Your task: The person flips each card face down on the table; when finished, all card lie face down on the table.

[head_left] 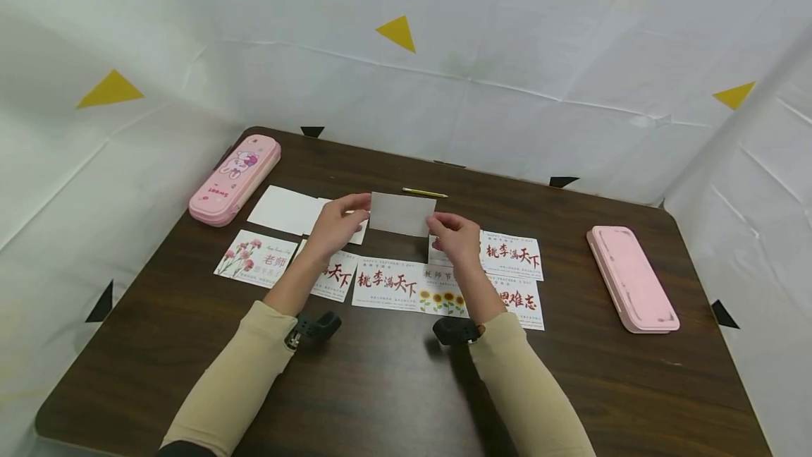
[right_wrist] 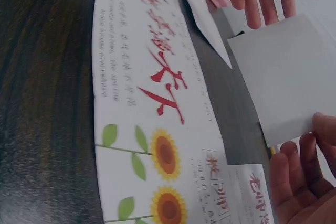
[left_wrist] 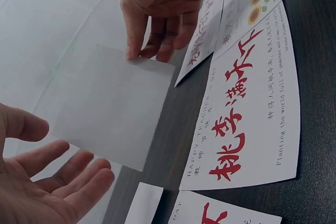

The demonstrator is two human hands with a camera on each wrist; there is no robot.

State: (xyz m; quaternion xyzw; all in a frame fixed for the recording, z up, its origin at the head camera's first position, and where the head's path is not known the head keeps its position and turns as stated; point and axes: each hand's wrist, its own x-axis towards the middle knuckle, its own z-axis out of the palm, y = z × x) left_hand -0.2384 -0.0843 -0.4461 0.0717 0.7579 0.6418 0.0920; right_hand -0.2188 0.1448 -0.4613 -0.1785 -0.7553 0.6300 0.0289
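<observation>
A blank white card [head_left: 401,214] is held up above the table, its plain side toward me. My right hand [head_left: 458,235] pinches its right edge, the thumb on the near face and fingers behind, as the right wrist view shows. At the opposite edge is my left hand [head_left: 339,224]; in the left wrist view its fingers [left_wrist: 79,174] are spread and its thumb stands apart from the card. Below lie printed cards in a row: a pink-flower card [head_left: 244,257], a red-lettered card [head_left: 383,284] and a sunflower card [head_left: 438,295]. My right forearm partly covers others.
Blank white cards [head_left: 282,210] lie left of the held card. Behind it is a yellow pencil [head_left: 425,193]. A pink pencil case [head_left: 235,180] with a cartoon lies at the left, another pink case [head_left: 633,279] at the right. White sheeting [head_left: 495,34] surrounds the dark table [head_left: 380,386].
</observation>
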